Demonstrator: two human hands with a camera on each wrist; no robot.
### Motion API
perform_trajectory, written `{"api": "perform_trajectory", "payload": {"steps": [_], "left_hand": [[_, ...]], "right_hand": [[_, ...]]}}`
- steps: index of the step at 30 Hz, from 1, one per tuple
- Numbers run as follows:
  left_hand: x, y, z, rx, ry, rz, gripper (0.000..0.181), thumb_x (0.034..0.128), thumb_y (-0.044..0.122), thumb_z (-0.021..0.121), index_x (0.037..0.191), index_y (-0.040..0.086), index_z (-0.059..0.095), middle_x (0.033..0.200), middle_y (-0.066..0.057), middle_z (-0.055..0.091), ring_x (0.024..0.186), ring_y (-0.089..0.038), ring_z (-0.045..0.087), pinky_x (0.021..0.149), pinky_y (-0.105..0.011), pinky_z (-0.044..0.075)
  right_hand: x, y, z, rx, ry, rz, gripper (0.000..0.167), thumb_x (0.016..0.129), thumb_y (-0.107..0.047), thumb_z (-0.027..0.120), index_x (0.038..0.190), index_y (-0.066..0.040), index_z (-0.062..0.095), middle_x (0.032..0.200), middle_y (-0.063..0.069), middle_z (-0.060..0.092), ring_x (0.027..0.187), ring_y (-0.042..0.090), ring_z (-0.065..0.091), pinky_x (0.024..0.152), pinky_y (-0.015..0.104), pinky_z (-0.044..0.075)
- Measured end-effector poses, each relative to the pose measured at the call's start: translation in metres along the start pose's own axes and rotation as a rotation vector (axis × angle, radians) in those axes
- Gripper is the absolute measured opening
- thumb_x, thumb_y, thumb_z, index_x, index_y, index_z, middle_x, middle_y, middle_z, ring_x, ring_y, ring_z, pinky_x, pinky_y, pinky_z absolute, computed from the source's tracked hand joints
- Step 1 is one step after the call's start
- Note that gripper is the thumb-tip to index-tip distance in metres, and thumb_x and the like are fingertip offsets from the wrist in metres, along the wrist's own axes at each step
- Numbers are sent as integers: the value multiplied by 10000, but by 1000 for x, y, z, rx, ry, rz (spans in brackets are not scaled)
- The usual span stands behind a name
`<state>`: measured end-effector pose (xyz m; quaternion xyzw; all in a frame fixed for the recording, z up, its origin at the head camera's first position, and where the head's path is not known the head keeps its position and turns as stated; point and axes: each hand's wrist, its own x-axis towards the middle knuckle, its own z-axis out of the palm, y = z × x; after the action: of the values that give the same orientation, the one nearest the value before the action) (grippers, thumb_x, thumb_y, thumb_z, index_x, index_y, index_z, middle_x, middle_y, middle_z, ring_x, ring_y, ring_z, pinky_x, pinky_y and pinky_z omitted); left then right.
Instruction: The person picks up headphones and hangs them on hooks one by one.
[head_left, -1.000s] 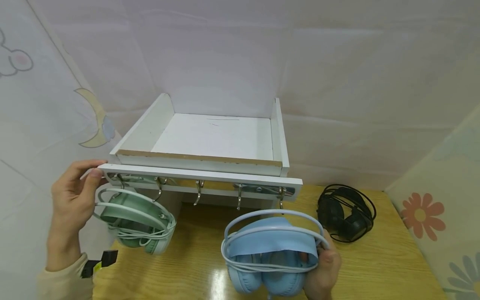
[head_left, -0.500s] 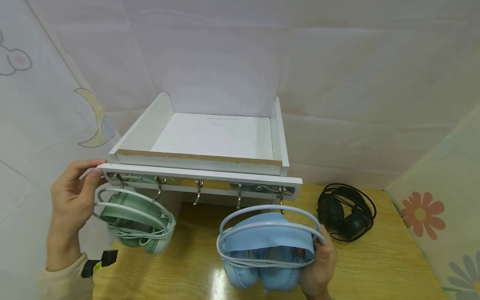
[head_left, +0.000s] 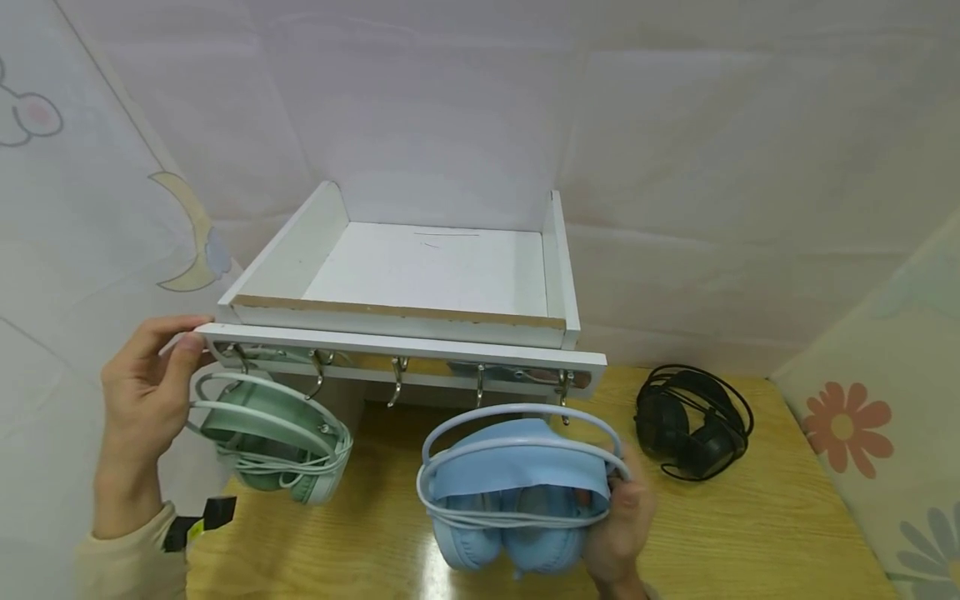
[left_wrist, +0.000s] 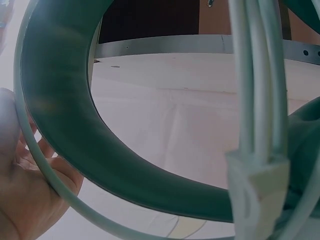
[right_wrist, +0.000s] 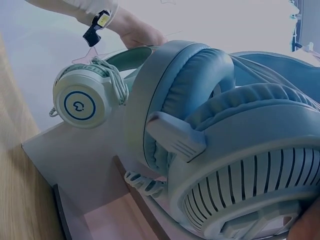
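Note:
In the head view, my left hand (head_left: 153,383) grips the left end of a white hook rail (head_left: 405,343), thumb in front. Just below it, green headphones (head_left: 262,421) hang from the leftmost hook, their cable bundled. My right hand (head_left: 618,521) holds light blue headphones (head_left: 517,468) by their right side, under the rail's right half and apart from the hooks. The right wrist view shows the blue ear cups (right_wrist: 250,130) close up, with the green headphones (right_wrist: 80,102) beyond. The green headband (left_wrist: 60,100) crosses the left wrist view, partly in front of my left hand (left_wrist: 35,195).
Several metal hooks (head_left: 397,383) line the rail's front. Behind it stands a white open-topped shelf box (head_left: 427,271) with low side walls. Black headphones (head_left: 693,425) lie on the wooden table (head_left: 765,533) at right. Pale cloth walls (head_left: 675,167) surround the table.
My right hand has moved the blue headphones leftward and slightly up, nearer the middle of the rail. The left hand and the green headphones have stayed in place.

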<state>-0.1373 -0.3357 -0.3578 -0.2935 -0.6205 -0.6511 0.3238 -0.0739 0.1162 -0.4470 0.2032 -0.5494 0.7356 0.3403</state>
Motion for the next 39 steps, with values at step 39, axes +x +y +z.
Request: {"api": "perform_trajectory", "payload": {"steps": [39], "left_hand": [[1,1,1,44,-5,-1,247,993,-248,439,1200,-340,534,1153,-135,726,997,-158,754,882,-198,643]], "right_hand": [[-14,14,37,4,-60,-83,516,1168,-294,374,911,144,465,753,48,461,635,158,438,493,302,310]]}}
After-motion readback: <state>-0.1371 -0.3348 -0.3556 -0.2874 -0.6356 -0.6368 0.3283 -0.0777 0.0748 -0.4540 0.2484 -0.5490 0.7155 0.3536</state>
